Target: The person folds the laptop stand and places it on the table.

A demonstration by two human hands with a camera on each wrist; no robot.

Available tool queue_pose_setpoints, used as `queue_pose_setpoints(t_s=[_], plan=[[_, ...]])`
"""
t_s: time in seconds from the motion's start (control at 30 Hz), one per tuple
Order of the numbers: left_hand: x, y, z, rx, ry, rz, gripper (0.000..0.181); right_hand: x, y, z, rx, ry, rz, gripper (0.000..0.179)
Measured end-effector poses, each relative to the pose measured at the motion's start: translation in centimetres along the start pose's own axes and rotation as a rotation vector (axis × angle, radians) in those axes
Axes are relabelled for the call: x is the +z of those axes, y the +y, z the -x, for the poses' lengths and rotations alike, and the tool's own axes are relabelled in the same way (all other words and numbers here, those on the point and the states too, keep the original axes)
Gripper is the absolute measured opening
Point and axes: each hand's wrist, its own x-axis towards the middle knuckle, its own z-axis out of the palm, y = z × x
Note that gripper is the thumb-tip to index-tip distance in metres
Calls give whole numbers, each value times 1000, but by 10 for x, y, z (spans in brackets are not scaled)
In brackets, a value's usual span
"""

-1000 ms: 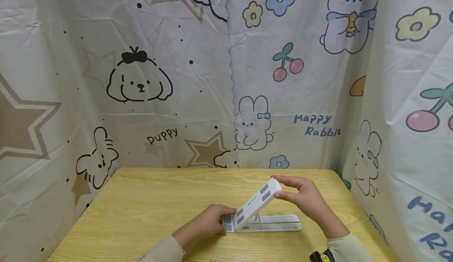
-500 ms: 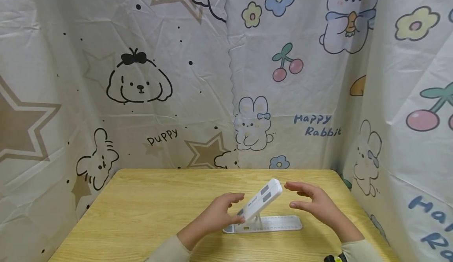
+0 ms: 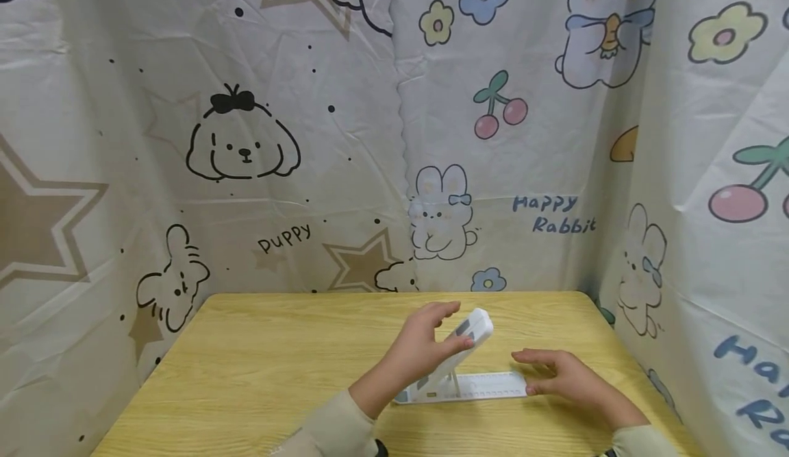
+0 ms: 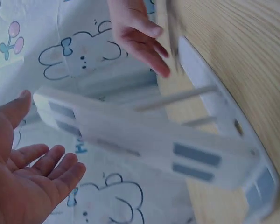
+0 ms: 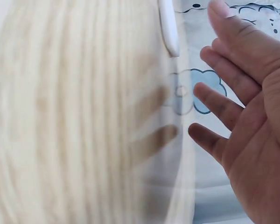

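A white folding stand has its upper panel point(image 3: 478, 324) raised at a slant, with grey pads along it. Its flat base point(image 3: 493, 385) lies on the table, and thin prop legs point(image 4: 177, 98) run between the two parts. Beside the panel's raised end is my left hand point(image 3: 422, 344), its fingers spread; the left wrist view shows a gap between them and the panel. My right hand point(image 3: 570, 378) hovers by the right end of the base, thumb and fingers apart. In the right wrist view only a white tip point(image 5: 168, 28) of the stand appears, away from the fingers.
The stand rests on a pale wooden table point(image 3: 277, 347) with rounded back corners. Printed curtains point(image 3: 345, 169) with cartoon animals, flowers and cherries enclose the back and sides.
My left hand has let go of the stand's hinge end and risen rightward along the panel. My right hand has released the panel's top and dropped toward the base's right end. The panel stays raised.
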Motion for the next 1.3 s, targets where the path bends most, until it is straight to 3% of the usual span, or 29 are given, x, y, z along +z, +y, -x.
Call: queue_pose_setpoints(t_s=[0.13,0.3,0.57,0.8,1.07,1.3], plan=[[13,9,-11,-5,33,1,67,2,7,0,6,-45,-25,63],[22,12,-18,-27,34,-22,67,5,14,0,1,-74,25,59],[25,16,-18,-29,31,-77,62,5,6,-3,-76,-110,162,48],[24,19,-24,-22,2,-82,57,4,0,-5,-53,-95,191,45],[17,8,-39,15,-85,-2,53,8,1,-3,12,-79,124,43],[15,-3,-42,75,-107,31,55,8,3,-2,-29,-103,153,44]])
